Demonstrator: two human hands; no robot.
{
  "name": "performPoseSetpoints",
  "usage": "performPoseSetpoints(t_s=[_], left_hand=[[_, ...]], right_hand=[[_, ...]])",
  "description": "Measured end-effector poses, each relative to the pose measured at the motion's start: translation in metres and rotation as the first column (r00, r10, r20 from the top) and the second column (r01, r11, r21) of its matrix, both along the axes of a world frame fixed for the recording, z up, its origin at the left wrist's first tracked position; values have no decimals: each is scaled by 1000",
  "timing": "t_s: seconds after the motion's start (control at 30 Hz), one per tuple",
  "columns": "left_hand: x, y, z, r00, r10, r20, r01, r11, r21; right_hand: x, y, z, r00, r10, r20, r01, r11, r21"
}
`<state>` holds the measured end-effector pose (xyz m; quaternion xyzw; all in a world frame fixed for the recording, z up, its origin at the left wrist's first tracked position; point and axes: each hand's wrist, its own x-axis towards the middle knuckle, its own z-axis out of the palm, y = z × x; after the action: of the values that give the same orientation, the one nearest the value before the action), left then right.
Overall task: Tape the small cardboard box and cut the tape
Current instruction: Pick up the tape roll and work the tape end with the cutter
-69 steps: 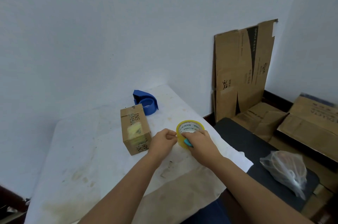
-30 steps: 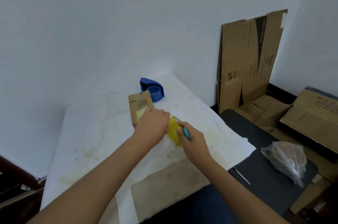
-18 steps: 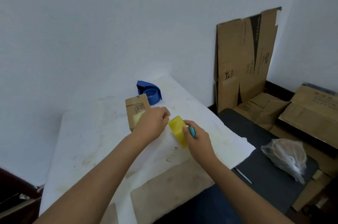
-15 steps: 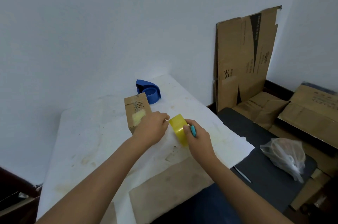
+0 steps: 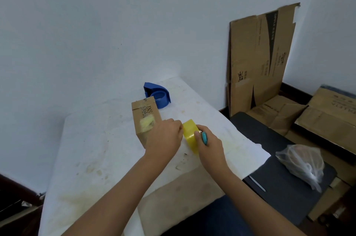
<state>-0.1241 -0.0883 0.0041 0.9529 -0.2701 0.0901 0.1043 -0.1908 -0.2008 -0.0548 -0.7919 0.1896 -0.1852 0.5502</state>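
Observation:
A small cardboard box (image 5: 145,118) lies on the white table (image 5: 92,145), a patch of yellowish tape on its top. Just right of it a yellow tape roll (image 5: 189,133) stands on edge. My right hand (image 5: 210,144) grips the roll from the near side, with a small teal cutter (image 5: 204,138) tucked between its fingers. My left hand (image 5: 165,136) covers the box's near right corner, its fingertips pinched at the roll's left edge. Whether a tape end is between those fingertips cannot be made out.
A blue tape dispenser (image 5: 157,95) sits behind the box near the wall. Flattened cardboard (image 5: 258,58) leans on the wall at right, more cartons (image 5: 327,116) on the floor. A clear plastic bag (image 5: 300,160) lies on a black surface (image 5: 279,183) right of the table.
The roll went from lying flat to standing on edge beside the box. My left hand moved onto the box's near corner; both hands shifted slightly away from me.

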Motion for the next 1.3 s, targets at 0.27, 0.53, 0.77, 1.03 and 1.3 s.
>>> performPoseSetpoints(t_s=[0.27,0.53,0.77,1.03,1.3], left_hand=[[-1,1,-8,979,103,-177,-159,928,-337],[-11,0,-14,978,115,-173,-182,875,-449],[-9,-2,-18,964,67,-256,-184,863,-470],[-10,-5,-21,986,75,-146,-127,912,-390],[-12,-6,-20,983,99,-154,-156,894,-421]], right_hand=[[0,7,2,1000,4,-12,-5,1000,-26],[-3,13,4,999,-24,-23,24,999,-38],[-4,10,5,999,-27,-26,26,999,-18],[-5,8,5,1000,-7,-27,6,1000,-5],[-5,8,4,1000,-1,-30,1,1000,0]])
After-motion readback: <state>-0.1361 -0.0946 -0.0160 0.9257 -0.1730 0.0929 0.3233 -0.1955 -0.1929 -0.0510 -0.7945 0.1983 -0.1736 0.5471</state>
